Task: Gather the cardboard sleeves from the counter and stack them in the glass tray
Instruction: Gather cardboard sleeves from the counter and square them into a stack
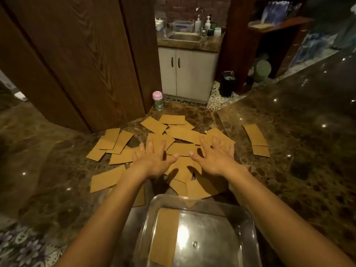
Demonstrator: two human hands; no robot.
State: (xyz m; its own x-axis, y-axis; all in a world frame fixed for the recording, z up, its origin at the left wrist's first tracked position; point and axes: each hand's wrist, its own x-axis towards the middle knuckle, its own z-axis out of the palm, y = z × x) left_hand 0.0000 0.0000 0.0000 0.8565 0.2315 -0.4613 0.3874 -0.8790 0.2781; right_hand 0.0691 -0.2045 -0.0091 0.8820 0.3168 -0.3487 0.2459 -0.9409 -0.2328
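Both hands are open with fingers spread wide and straight, the left hand (pixel 154 160) and the right hand (pixel 213 160) side by side over the middle of the heap, gripping nothing; from where I stand I cannot tell whether the palms are touching cardboard or are just above it. The tabletop (pixel 298 151) is dark polished stone, and that looks like the main worry: flat cardboard ought to skate on a surface like that, so a sweep with flat palms could fan the pieces outward instead of drawing them together. The sleeves (pixel 183 135) lie overlapped at all angles, so scooped as they are they would likely come up as a crooked bundle and refuse to stack square. The tray (pixel 212 224) sits just nearer the person than the heap, between the forearms, and a few sleeves touch or tuck under its far rim; dragging the heap back could jam more beneath it or nudge the glass toward the edge. One sleeve (pixel 166 234) lies flat inside at the left. A stray pair (pixel 257 139) off to the right is easy to overlook. A small bottle (pixel 158 100) stands behind the heap, where a careless push might tip it.
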